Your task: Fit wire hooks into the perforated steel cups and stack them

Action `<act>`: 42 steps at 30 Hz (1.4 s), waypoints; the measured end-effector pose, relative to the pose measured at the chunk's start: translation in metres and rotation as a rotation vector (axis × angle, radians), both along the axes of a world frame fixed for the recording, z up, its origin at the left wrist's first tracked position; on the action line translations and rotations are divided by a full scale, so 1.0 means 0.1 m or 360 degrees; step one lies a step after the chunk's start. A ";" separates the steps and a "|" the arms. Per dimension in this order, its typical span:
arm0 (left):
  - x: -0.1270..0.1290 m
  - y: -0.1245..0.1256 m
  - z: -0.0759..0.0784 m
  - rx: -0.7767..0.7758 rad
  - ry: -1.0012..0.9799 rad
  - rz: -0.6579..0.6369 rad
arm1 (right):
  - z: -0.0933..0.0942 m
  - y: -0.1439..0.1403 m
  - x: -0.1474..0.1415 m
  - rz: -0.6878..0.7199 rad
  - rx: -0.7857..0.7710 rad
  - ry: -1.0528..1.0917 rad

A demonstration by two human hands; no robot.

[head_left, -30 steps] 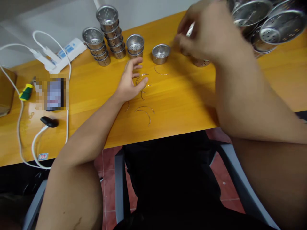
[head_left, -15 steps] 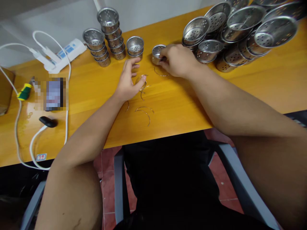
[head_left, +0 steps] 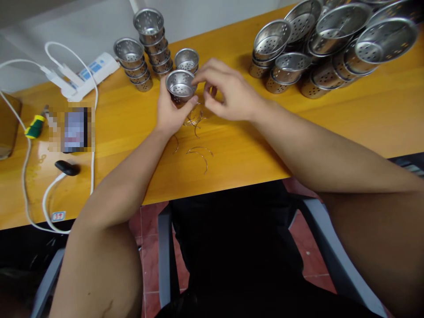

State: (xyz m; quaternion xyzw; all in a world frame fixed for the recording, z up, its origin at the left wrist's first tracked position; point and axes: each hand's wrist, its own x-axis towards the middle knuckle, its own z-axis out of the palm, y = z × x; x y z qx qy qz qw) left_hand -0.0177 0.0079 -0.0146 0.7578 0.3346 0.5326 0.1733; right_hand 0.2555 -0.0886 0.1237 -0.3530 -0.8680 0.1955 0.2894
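My left hand (head_left: pixel 170 108) is wrapped round a small perforated metal cup (head_left: pixel 180 84), holding it upright just above the table with the mouth facing up. To its right, my right hand (head_left: pixel 228 90) has its fingers bent and a gap between thumb and fingers. Its index fingertip is at the cup's rim; I see nothing gripped in it. Several thin curved wires (head_left: pixel 198 128) lie on the table below the hands. Behind the held cup stands a short stack of similar cups (head_left: pixel 186 59), partly hidden by it.
Taller stacks of perforated cups (head_left: pixel 154 44) stand at the back left, and many more (head_left: pixel 331 48) crowd the back right. A power strip (head_left: pixel 96 73) with white cables, a screwdriver (head_left: pixel 35 127), a blurred-out phone (head_left: pixel 75 130) and a black object (head_left: pixel 67 168) lie on the left.
The small cup has moved left from the table by my right hand into my left hand, which has closed round it. My right hand has shifted left and loosened its grip.
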 end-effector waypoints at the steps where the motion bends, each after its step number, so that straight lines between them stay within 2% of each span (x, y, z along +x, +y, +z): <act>1: -0.02 0.02 0.00 -0.0033 -0.0056 0.0051 | -0.01 0.03 0.03 -0.0038 0.0003 0.0011; 3: -0.05 0.05 0.03 -0.0135 -0.0191 0.0138 | -0.06 0.12 0.09 -0.0014 0.0014 -0.0022; 6: -0.08 0.14 0.03 -0.0305 -0.0443 0.0245 | -0.24 0.27 0.14 0.0243 0.0055 -0.0155; 8: -0.09 0.26 -0.02 -0.0380 -0.0594 0.0200 | -0.38 0.32 0.12 0.0461 0.0074 -0.0244; 10: -0.10 0.39 -0.12 -0.0376 -0.0663 0.0124 | -0.49 0.34 0.07 0.0588 0.0069 -0.0315; 15: -0.14 0.53 -0.27 -0.0268 -0.0675 0.0106 | -0.62 0.39 0.00 0.0563 0.0151 -0.0348; 21: -0.11 0.43 -0.23 -0.0281 -0.0611 0.0018 | -0.59 0.43 0.10 0.0460 0.0173 -0.0367; 27: -0.12 0.50 -0.30 -0.0291 -0.0605 -0.0040 | -0.50 0.45 0.22 0.0443 0.0152 -0.0429; 32: -0.14 0.49 -0.32 -0.0238 -0.0570 -0.0103 | -0.52 0.45 0.14 0.0338 0.0112 -0.0496; 38: -0.08 0.38 -0.21 -0.0226 -0.0624 -0.0027 | -0.45 0.31 -0.05 0.0297 0.0129 -0.0569; 42: -0.03 0.26 -0.08 -0.0241 -0.0677 -0.0064 | -0.38 0.24 -0.07 0.0289 0.0138 -0.0686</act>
